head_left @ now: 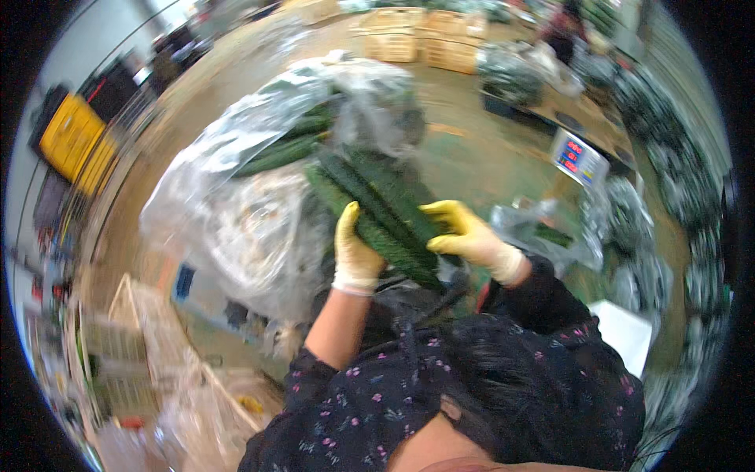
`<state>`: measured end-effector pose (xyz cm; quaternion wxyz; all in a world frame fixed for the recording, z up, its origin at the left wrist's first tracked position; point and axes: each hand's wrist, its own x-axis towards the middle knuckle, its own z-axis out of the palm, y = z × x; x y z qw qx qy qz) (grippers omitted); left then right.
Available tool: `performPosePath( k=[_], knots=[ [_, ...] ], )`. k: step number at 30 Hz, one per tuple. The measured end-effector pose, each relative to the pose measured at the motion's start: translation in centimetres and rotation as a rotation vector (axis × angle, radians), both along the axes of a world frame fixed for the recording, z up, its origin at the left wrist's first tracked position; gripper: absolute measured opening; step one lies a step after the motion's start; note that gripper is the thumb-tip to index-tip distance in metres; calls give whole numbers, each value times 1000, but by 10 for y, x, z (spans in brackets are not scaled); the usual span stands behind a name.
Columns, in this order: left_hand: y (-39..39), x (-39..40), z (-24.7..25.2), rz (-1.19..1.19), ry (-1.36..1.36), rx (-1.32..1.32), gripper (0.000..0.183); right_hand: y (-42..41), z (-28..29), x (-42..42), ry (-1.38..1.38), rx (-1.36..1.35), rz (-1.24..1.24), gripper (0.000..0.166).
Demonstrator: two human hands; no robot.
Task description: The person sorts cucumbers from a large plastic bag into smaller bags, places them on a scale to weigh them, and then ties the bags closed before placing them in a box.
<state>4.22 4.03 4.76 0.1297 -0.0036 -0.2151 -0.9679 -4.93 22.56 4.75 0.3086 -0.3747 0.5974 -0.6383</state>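
Note:
Several long dark green cucumbers lie side by side in a bundle between my two gloved hands. My left hand, in a yellow and white glove, grips the bundle's left side with the thumb up along it. From the right, my right hand curls its fingers around the near part of the bundle. Just beyond is a large clear plastic bag, with more cucumbers at its opening. The bundle's far end lies close to these, and motion blur hides whether they touch.
To the right, a scale display with red digits stands near a plastic bag holding something green. Yellow plastic crates stand at the back. Filled bags line the right side. A plastic-lined crate is at lower left. A person is at the far right.

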Motion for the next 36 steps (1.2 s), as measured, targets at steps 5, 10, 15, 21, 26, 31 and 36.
performPosePath(
  k=[5, 10, 15, 21, 26, 31, 36],
  knots=[
    [33, -16, -7, 8, -245, -509, 42, -26, -50, 9, -250, -116, -164, 66],
    [73, -58, 26, -140, -63, -712, 54, 17, -16, -12, -83, -333, -362, 74],
    [131, -95, 57, -211, -30, -868, 41, 61, 9, -36, -156, -512, -597, 81],
    [193, -166, 53, -459, -67, -1224, 40, 114, -9, -59, -440, -684, -587, 62],
    [238, -195, 54, -718, -101, -1067, 53, 155, -23, -84, -643, -758, -642, 42],
    [259, -225, 38, -395, -29, -1164, 66, 239, -45, -122, -277, -899, -909, 44],
    [244, -244, -77, -206, -159, -2115, 71, 298, -95, -154, -17, -556, -1250, 53]
  ],
)
